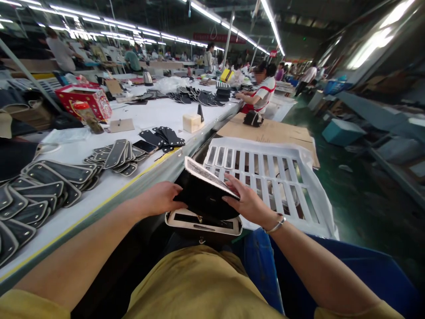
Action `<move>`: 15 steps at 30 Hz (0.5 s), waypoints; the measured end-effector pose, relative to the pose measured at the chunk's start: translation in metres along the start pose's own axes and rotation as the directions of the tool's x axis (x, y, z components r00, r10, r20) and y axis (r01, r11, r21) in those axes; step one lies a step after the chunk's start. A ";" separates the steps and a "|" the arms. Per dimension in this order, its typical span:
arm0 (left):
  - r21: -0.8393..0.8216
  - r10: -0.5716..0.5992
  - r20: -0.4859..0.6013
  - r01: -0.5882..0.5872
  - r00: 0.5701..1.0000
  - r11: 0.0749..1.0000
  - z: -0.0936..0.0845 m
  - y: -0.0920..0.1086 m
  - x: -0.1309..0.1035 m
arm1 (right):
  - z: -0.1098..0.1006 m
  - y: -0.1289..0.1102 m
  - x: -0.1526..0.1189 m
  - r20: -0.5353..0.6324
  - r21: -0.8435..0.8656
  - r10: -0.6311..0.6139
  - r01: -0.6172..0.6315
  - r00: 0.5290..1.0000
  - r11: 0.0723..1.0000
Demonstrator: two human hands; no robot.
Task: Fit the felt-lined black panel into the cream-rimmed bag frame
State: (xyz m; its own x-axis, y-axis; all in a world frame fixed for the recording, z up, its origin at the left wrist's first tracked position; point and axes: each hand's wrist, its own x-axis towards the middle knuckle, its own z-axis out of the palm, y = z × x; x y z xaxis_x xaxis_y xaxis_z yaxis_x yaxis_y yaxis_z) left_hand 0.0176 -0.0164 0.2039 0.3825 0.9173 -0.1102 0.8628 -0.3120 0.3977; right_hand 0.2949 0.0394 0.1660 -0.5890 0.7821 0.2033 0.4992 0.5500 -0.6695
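A black leather piece (209, 197) with a pale-edged opening along its top is held between my hands, tilted, above my lap. My left hand (168, 197) grips its left end, and my right hand (245, 199) holds the right end with fingers over the upper edge. Just below lies a dark case part with a cream rim (171, 219), with small metal fittings at its middle. To the left on the table, black panels with pale edging and metal studs (55, 173) are piled in overlapping rows.
A white slotted tray (265, 177) stands at the right on cardboard (265, 130), above a blue bin (348, 270). On the white table (156, 113) are a phone (145, 146), a cream block (191, 123) and a red box (86, 99). A person in a red apron (262, 95) sits farther along.
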 end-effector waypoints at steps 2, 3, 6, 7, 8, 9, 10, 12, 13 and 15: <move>0.044 -0.036 0.011 0.035 0.999 0.998 0.008 -0.006 -0.002 | 0.011 0.002 0.001 0.017 -0.029 -0.026 0.027 1.000 0.999; 0.078 -0.050 0.003 0.050 0.999 0.996 0.012 -0.009 -0.003 | 0.016 0.003 0.001 0.028 -0.059 -0.038 0.040 0.999 0.997; 0.188 -0.082 -0.010 0.082 0.997 0.979 0.024 -0.017 -0.003 | 0.028 0.005 0.001 0.058 -0.174 -0.073 0.082 0.996 0.981; 0.228 -0.093 0.005 0.089 0.996 0.970 0.029 -0.019 -0.002 | 0.030 0.006 0.000 0.072 -0.209 -0.078 0.092 0.994 0.973; 0.265 -0.107 0.023 0.097 0.994 0.959 0.035 -0.021 -0.002 | 0.032 0.007 -0.001 0.089 -0.239 -0.079 0.098 0.993 0.966; 0.296 -0.122 0.040 0.105 0.992 0.950 0.040 -0.023 -0.001 | 0.034 0.007 -0.002 0.108 -0.265 -0.074 0.101 0.991 0.959; 0.315 -0.136 0.052 0.113 0.989 0.942 0.046 -0.024 0.000 | 0.035 0.008 -0.002 0.123 -0.289 -0.065 0.099 0.990 0.952; 0.316 -0.158 0.052 0.134 0.986 0.939 0.055 -0.025 0.004 | 0.036 0.009 -0.003 0.137 -0.334 -0.037 0.082 0.990 0.939; 0.302 -0.165 0.045 0.144 0.985 0.942 0.059 -0.026 0.007 | 0.036 0.010 -0.003 0.136 -0.354 -0.023 0.070 0.990 0.933; 0.272 -0.169 0.030 0.154 0.985 0.950 0.063 -0.029 0.013 | 0.035 0.011 -0.003 0.130 -0.384 0.005 0.046 0.991 0.922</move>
State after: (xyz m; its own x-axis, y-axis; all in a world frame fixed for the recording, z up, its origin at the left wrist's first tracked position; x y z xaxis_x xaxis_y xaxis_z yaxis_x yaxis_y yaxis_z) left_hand 0.0186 -0.0116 0.1334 0.2413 0.9489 -0.2032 0.9685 -0.2222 0.1126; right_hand 0.2795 0.0329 0.1327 -0.6642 0.7401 0.1052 0.6775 0.6555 -0.3337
